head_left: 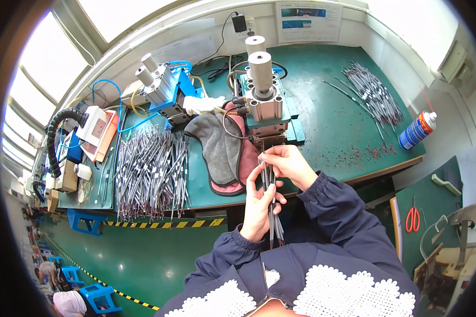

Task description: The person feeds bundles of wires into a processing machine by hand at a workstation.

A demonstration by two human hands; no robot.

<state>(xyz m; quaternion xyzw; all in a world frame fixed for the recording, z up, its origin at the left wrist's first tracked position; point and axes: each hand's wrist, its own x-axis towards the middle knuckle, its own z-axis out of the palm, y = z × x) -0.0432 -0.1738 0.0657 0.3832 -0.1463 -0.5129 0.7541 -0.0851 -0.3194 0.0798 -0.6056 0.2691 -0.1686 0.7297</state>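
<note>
**Bundle of thin rods held up to the press at the green bench**

A white notice sheet (308, 21) with blue picture panels hangs on the far wall, and a blue spray can (418, 130) with a red cap and a thin red straw stands at the right edge of the bench.

The bench top (333, 111) is green matting with a pale edge strip, and yellow-and-black hazard tape runs along its near left side. A small pneumatic press (263, 100), metal block below and ribbed silver cylinder on top, stands mid-bench. A second one on a blue frame (161, 90) sits further left, tilted. A grey and pink cloth (225, 153) lies crumpled just left of the press base.

The left hand (260, 203) is closed around a bundle of thin grey rods (272, 201), held roughly upright off the near bench edge. The right hand (290, 165) pinches the top of the bundle with its fingertips, right under the press head. Both sleeves are dark blue.

A large loose heap of similar grey rods (152, 174) covers the left bench, reaching its near edge. A smaller scatter (367, 90) lies far right, with open matting between it and the press. Red-handled scissors (412, 218) rest on a lower green surface to the right.
</note>
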